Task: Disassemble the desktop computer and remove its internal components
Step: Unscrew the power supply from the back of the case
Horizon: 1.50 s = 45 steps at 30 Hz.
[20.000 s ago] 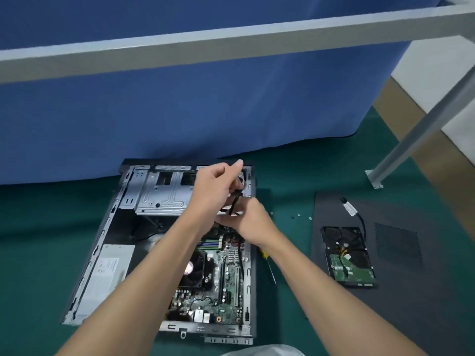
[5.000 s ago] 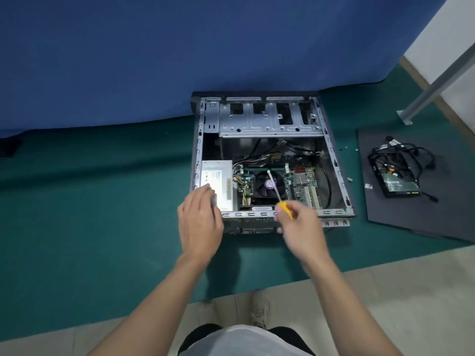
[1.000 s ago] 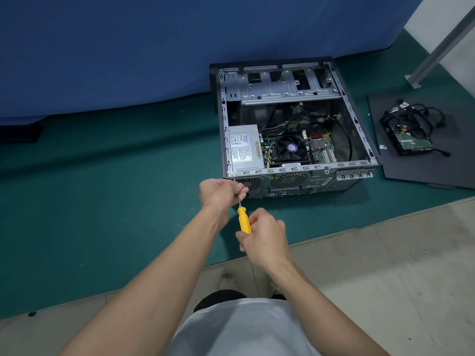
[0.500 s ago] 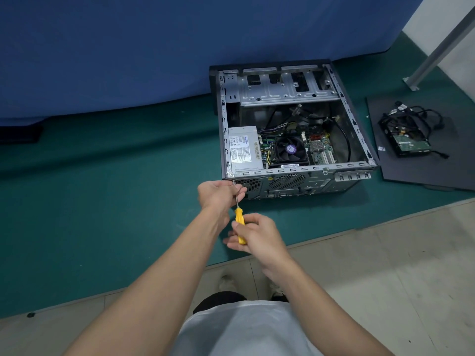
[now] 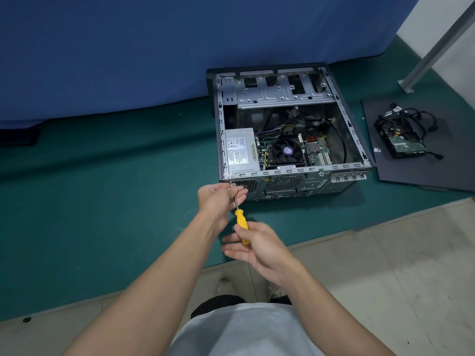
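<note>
Two hands meet at the frame's centre. The right hand (image 5: 259,249) pinches the yellow handle of a screwdriver (image 5: 241,219) under its thumb, the other fingers loosely spread. Just above, the left hand (image 5: 220,199) curls its fingers round the metal shaft, whose tip meets the near left corner of the computer case (image 5: 288,186). The case lies open on the green mat (image 5: 102,201), right of centre, showing a power supply (image 5: 241,150) and a fan (image 5: 286,151). At far right, a hard drive (image 5: 404,146) with tangled cables lies on a black panel (image 5: 416,173).
</note>
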Tool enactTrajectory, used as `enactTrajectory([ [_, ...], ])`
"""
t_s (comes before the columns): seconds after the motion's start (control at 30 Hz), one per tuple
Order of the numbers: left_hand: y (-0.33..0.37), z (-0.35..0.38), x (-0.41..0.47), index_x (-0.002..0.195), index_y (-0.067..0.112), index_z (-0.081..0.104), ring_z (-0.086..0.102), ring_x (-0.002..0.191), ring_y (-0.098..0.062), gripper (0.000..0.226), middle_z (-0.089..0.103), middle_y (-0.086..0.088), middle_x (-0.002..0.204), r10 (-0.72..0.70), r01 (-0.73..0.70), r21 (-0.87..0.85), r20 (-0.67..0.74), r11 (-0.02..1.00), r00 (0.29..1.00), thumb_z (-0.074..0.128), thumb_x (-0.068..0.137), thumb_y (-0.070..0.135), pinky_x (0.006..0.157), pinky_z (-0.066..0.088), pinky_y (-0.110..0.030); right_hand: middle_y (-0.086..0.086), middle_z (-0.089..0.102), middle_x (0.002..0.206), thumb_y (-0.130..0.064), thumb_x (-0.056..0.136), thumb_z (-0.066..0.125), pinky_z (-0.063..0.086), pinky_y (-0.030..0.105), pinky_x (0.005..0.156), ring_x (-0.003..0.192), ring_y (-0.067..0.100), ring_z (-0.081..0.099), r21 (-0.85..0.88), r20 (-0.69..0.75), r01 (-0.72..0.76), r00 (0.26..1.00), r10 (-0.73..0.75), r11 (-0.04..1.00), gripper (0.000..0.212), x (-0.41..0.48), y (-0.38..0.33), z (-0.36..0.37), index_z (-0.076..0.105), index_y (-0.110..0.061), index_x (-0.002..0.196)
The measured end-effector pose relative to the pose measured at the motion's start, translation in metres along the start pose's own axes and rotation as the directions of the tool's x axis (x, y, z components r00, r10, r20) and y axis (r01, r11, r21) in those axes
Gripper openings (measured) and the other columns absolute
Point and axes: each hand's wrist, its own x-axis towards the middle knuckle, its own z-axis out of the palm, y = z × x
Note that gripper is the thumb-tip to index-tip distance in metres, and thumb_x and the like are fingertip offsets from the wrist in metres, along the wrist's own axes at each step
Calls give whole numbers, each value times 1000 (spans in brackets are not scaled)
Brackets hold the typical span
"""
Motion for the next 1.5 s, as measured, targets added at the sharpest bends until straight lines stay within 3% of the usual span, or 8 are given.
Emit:
enactTrajectory([
  [0.07, -1, -2, 0, 119, -18, 47, 70, 81, -32, 29, 64, -32, 103, -14, 15, -47, 38, 999, 999, 43, 91, -20, 73, 60, -33, 25, 65, 91, -1, 98, 45, 58, 31, 67, 76, 30, 71, 118, 89, -38, 996, 28, 992, 7, -3, -1, -1, 52, 0, 97],
  [0.27, -4, -1, 1, 103, -10, 57, 72, 79, -28, 20, 67, -28, 97, 62, -57, 65, -73, 996, 995, 61, 84, -16, 69, 60, -29, 16, 64, 92, -1, 94, 50, 59, 36, 73, 67, 23, 72, -286, -219, 65, 967, -132, 956, 7, 6, 11, 13, 49, -8, 93],
  [0.47, -1, -8, 2, 106, -9, 51, 71, 81, -30, 20, 66, -27, 94, 33, -32, -7, 55, 999, 998, 44, 91, -20, 73, 60, -30, 22, 65, 90, -6, 100, 44, 57, 33, 69, 73, 28, 68, 184, 66, -47, 997, 35, 982, 14, 0, 0, 7, 53, 3, 102],
  [0.7, -1, -3, 1, 96, -5, 56, 71, 82, -28, 18, 67, -24, 92, 91, -85, 98, -51, 992, 995, 61, 84, -18, 69, 60, -27, 17, 64, 93, -1, 90, 61, 59, 30, 68, 69, 21, 71, -165, -167, 48, 983, -75, 985, 10, 7, 3, 16, 52, -5, 93],
  [0.9, -2, -2, 0, 109, -8, 48, 68, 88, -37, 24, 64, -28, 93, 31, -29, -38, 35, 999, 999, 40, 91, -21, 81, 58, -36, 28, 66, 98, -6, 99, 44, 57, 37, 75, 87, 36, 68, 384, 194, -121, 980, 48, 916, 16, 0, -4, 4, 53, 6, 103],
  [1.1, -1, -2, 0, 94, -6, 55, 69, 73, -27, 16, 65, -22, 83, 71, -68, 55, -40, 996, 997, 59, 84, -18, 66, 61, -28, 14, 58, 77, 2, 95, 49, 49, 23, 56, 61, 17, 56, -75, -123, 31, 992, -40, 997, 6, 7, -2, 13, 51, -2, 90],
  [1.3, 1, -5, -1, 109, -9, 49, 70, 80, -32, 23, 64, -28, 92, 39, -37, -40, 42, 999, 998, 42, 91, -21, 71, 60, -31, 20, 61, 80, -5, 99, 45, 48, 25, 56, 64, 21, 57, 242, 47, -38, 998, 28, 969, 16, 0, -7, 8, 54, 7, 103],
  [1.5, -1, -3, -2, 104, -10, 55, 70, 77, -28, 20, 66, -24, 88, 62, -62, 27, -22, 998, 998, 57, 86, -18, 69, 60, -28, 16, 59, 83, 4, 92, 54, 46, 24, 51, 58, 16, 57, -22, -108, 36, 993, -38, 999, 8, 5, -7, 15, 51, -2, 96],
])
